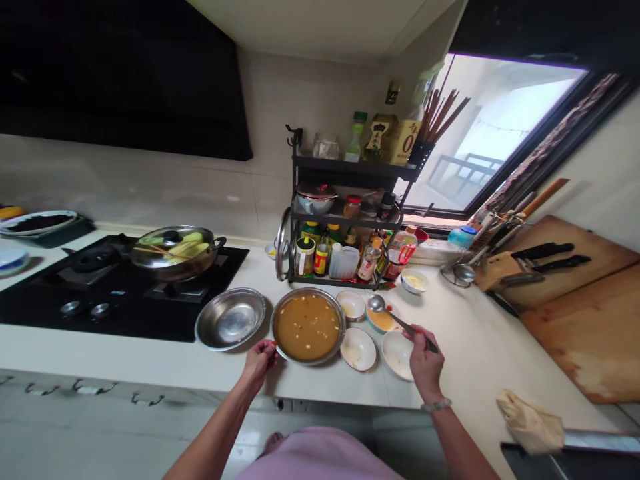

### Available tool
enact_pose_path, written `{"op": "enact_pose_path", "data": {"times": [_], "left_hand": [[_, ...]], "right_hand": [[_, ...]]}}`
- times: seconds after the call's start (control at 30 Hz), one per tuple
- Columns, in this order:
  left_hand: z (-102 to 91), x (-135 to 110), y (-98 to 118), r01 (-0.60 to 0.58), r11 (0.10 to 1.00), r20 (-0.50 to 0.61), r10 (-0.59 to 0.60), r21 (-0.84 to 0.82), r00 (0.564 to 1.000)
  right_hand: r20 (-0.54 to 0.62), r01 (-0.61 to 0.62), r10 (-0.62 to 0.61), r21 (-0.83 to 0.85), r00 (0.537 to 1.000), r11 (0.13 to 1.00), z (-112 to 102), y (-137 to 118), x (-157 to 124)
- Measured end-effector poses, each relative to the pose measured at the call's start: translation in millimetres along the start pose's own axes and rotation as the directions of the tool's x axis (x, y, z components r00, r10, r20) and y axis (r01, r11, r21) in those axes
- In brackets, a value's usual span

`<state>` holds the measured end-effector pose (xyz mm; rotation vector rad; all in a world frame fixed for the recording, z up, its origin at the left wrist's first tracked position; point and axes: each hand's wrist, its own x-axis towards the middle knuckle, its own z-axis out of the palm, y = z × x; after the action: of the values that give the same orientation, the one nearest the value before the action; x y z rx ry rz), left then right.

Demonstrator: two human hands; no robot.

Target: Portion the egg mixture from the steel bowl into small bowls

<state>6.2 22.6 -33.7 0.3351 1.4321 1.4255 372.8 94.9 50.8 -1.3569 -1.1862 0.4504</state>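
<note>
My left hand [260, 360] grips the near rim of a steel bowl [308, 326] full of brown soup. My right hand [425, 357] is closed round the handle of a metal ladle [379, 305]. The ladle's scoop hovers over a small bowl [381, 321] holding orange-brown liquid. Around it stand three white bowls: one behind [351, 305], one in front [358, 349], and one [397, 355] just left of my right hand.
An empty steel bowl [231, 318] sits left of the soup. A lidded wok [173, 252] rests on the black hob [75, 293]. A condiment rack [345, 220] stands behind. Wooden cutting boards [585, 313] and a knife block [500, 270] lie right. A cloth [530, 421] lies near the edge.
</note>
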Motion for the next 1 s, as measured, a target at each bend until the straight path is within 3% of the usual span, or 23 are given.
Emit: {"op": "enact_pose_path", "data": {"times": [0.2, 0.4, 0.53, 0.8, 1.0], "left_hand": [[-0.5, 0.6, -0.4, 0.0, 1.0, -0.006, 0.0, 0.001, 1.0], [-1.3, 1.4, -1.9, -0.005, 1.0, 0.008, 0.005, -0.003, 1.0], [-1.8, 2.7, -3.9, -0.014, 1.0, 0.008, 0.014, 0.003, 1.0], [-3.1, 4.3, -6.5, -0.018, 1.0, 0.02, 0.018, -0.01, 1.0], [-3.5, 5.1, -8.3, -0.006, 0.999, 0.019, 0.007, -0.033, 1.0]], "right_hand": [[-0.048, -0.141, 0.139, -0.026, 0.989, 0.99, -7.1, 32.6, 7.8], [-0.127, -0.269, 0.282, 0.109, 0.951, 0.957, -8.2, 42.9, 9.3], [-0.215, -0.263, 0.325, 0.272, 0.921, 0.926, -13.1, 47.8, 17.8], [-0.253, -0.288, 0.434, 0.458, 0.865, 0.841, -20.3, 51.2, 26.3], [-0.226, -0.26, 0.378, 0.421, 0.898, 0.869, -24.4, 45.4, 26.2]]}}
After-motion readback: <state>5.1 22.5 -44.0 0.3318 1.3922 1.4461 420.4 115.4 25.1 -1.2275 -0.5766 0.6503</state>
